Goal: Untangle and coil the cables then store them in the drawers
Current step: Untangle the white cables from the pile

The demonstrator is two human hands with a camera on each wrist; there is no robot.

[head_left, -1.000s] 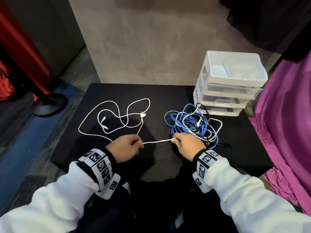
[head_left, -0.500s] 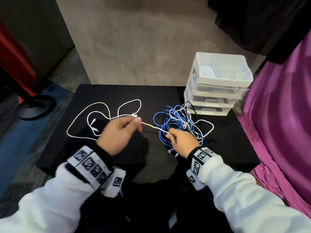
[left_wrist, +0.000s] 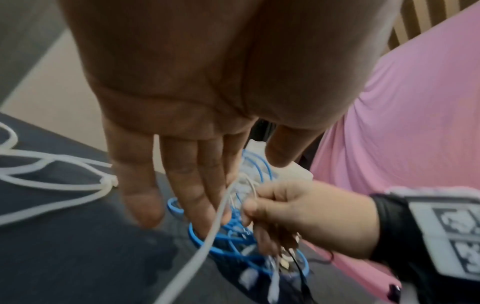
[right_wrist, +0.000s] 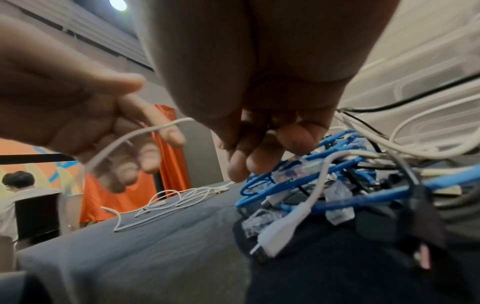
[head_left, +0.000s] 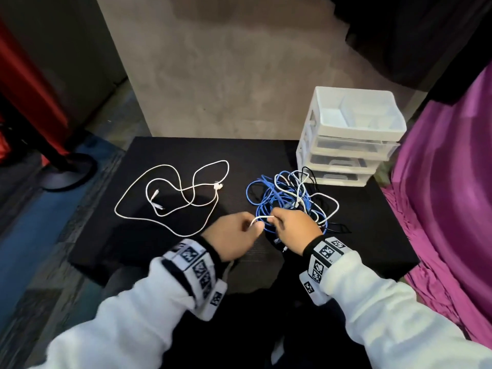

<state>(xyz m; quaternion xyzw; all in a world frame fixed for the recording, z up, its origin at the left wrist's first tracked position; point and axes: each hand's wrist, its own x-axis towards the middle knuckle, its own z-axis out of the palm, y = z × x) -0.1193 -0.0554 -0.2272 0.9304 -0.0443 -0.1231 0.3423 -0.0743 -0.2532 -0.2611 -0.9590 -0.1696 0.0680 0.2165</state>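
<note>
A long white cable [head_left: 218, 186] sprawls in loose loops on the left of the black table [head_left: 186, 150]. One end of it rises to my hands as a small loop. My right hand [head_left: 274, 219] pinches that white cable [right_wrist: 145, 131] between thumb and curled fingers, just in front of a tangle [head_left: 282, 201] of blue, white and black cables. My left hand [head_left: 249, 226] is close beside the right one. Its fingers [left_wrist: 182, 185] are nearly straight and the cable [left_wrist: 207, 240] lies across them. A white drawer unit [head_left: 348, 153] stands at the back right, its drawers closed.
Purple cloth [head_left: 439, 209] hangs along the table's right edge. On the floor to the left stands a black round stand base [head_left: 66, 169] by a red curtain. A concrete wall rises behind the table. A seated person [right_wrist: 18, 195] shows far off in the right wrist view.
My left hand reached out along the white cable toward the loose loops, then came back beside the right hand, bending the stretch between them into a small loop. The right hand stayed by the tangle.
</note>
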